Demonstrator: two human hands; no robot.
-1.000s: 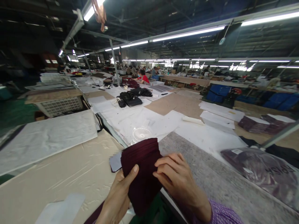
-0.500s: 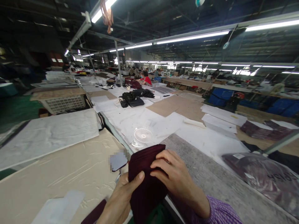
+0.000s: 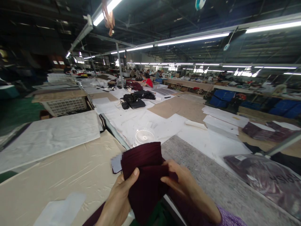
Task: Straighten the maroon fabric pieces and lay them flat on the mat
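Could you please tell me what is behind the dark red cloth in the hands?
A white fan shows above the cloth, and a pale item past its left edge. The fan's lower part is covered; anything else behind cannot be seen.

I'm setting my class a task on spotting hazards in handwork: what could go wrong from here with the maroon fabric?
1. The left hand grips the maroon fabric stack by one side, so the layers might slip out of line.
2. The right hand holds the stack's other edge, and a tug could crease it.
3. If the white fan beyond is running, which I can't tell, loose layers might flutter.
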